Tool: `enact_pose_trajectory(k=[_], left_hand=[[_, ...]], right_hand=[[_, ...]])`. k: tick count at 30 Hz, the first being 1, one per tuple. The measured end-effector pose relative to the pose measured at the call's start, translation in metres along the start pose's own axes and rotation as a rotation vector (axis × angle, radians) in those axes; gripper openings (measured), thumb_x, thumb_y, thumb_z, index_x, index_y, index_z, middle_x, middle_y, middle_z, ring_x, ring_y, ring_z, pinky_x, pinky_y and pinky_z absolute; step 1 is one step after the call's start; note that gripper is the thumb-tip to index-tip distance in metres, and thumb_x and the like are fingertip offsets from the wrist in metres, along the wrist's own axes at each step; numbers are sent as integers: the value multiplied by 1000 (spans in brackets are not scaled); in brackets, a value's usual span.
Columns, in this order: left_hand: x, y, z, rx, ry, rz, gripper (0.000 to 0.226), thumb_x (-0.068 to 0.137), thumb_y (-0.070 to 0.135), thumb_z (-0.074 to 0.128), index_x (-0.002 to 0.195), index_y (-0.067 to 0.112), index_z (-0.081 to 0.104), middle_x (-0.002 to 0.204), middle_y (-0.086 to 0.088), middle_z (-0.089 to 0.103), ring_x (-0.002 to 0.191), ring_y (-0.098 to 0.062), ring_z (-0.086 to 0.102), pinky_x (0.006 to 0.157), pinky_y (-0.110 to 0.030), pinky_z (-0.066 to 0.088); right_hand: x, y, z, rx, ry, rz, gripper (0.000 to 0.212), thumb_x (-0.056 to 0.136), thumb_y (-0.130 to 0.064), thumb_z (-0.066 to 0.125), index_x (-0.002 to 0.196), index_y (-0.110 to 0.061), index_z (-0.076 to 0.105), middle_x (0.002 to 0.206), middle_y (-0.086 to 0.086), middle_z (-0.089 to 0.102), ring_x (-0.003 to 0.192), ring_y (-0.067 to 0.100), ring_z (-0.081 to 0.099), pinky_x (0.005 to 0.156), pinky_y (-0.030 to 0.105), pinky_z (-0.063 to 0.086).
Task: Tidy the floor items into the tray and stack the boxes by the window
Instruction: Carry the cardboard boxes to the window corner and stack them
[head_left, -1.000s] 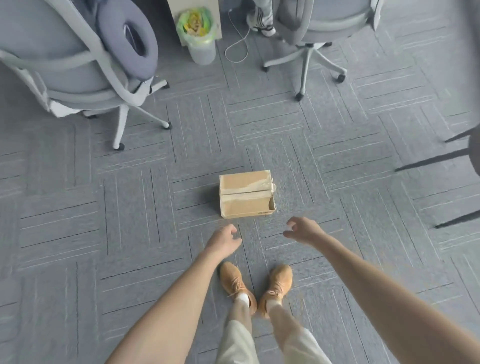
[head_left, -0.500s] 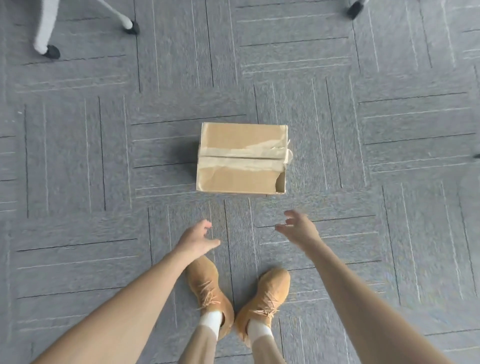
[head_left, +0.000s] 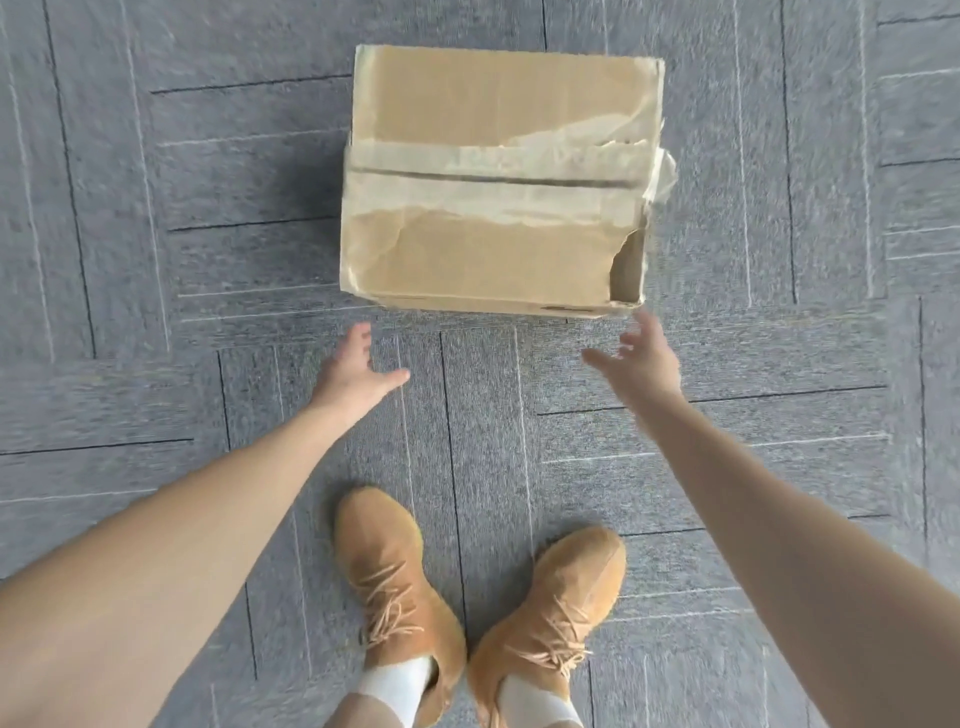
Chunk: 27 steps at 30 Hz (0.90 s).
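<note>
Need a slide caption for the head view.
Both open hands, left hand and right hand, reach toward a torn cardboard box on carpet.

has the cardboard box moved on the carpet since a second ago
No. The cardboard box sits on the same carpet tile seams; it only looks bigger because the camera came closer. Neither hand touches it.

The whole frame is filled by a floor of grey carpet tiles (head_left: 156, 260), laid with the pile alternating in direction from square to square. Dark seams and thin pale lines are seen across them. A soft shadow is cast at upper centre-left. Slight motion blur is present.
</note>
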<state>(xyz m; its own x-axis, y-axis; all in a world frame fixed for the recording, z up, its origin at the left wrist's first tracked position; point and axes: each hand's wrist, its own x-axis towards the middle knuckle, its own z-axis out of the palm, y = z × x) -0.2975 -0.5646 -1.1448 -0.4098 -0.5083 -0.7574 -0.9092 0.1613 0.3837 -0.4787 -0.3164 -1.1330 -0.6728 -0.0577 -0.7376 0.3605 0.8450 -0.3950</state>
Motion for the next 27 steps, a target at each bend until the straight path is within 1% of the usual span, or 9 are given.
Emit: enact_pose_trajectory(k=[3, 7, 9, 13, 17, 20, 22, 24, 27], left_hand=[[23, 6, 2, -161, 107, 26, 93, 76, 18, 82, 150, 17, 25, 153, -6, 38, 135, -21, 43, 113, -40, 36], [43, 9, 5, -193, 64, 30, 91, 75, 15, 82, 148, 17, 28, 150, -7, 42, 132, -23, 48, 111, -45, 40], [50, 9, 7, -179, 57, 31, 88, 76, 16, 82, 147, 17, 30, 150, -7, 43, 129, -24, 51, 110, -46, 41], [62, 7, 10, -256, 114, 16, 85, 73, 18, 84, 143, 22, 34, 150, -4, 42, 119, -19, 57, 104, -39, 42], [65, 14, 10, -333, 114, -6, 79, 72, 17, 85, 139, 18, 41, 146, -3, 46, 117, -14, 55, 101, -35, 40], [62, 19, 6, -306, 79, -10, 74, 73, 22, 84, 136, 15, 46, 136, 1, 53, 110, -10, 51, 93, -30, 35], [54, 23, 3, -267, 69, -24, 70, 72, 27, 84, 131, 12, 49, 123, 5, 54, 112, -13, 49, 96, -31, 33], [44, 24, -2, -289, 61, -35, 60, 72, 27, 84, 120, 9, 54, 116, 8, 56, 115, -13, 48, 100, -31, 31], [20, 29, -15, -318, 75, -20, 63, 66, 30, 86, 118, 11, 57, 113, 10, 63, 113, -10, 55, 107, -37, 35]], right_hand=[[20, -1, 4, 45, 26, -36, 82, 75, -32, 83, 143, -20, 38, 137, 1, 56, 124, 20, 55, 101, 39, 47], [32, -1, 8, 68, -18, -66, 77, 77, -29, 82, 142, -18, 41, 136, 0, 56, 120, 15, 53, 101, 35, 41], [37, 1, 12, 101, -40, -71, 78, 76, -29, 82, 142, -17, 42, 139, 0, 55, 128, 16, 51, 107, 38, 40], [45, 3, 17, 186, -80, -55, 84, 72, -25, 84, 143, -15, 38, 141, 2, 54, 131, 19, 50, 112, 43, 38], [47, 3, 16, 194, -120, -51, 88, 71, -27, 84, 143, -12, 36, 141, 3, 53, 132, 21, 49, 112, 43, 36], [47, 1, 14, 148, -124, -59, 84, 69, -38, 84, 137, -9, 45, 137, 3, 58, 130, 19, 52, 106, 34, 40], [44, -4, 9, 89, -102, -121, 77, 64, -51, 81, 127, -13, 58, 128, -1, 64, 120, 15, 58, 96, 27, 44], [39, -8, 2, 42, -40, -181, 74, 60, -60, 80, 118, -16, 64, 120, -4, 62, 108, 11, 59, 94, 27, 46], [21, -22, -12, 37, 7, -221, 71, 64, -48, 84, 121, -16, 57, 117, -5, 60, 105, 12, 59, 93, 33, 51]])
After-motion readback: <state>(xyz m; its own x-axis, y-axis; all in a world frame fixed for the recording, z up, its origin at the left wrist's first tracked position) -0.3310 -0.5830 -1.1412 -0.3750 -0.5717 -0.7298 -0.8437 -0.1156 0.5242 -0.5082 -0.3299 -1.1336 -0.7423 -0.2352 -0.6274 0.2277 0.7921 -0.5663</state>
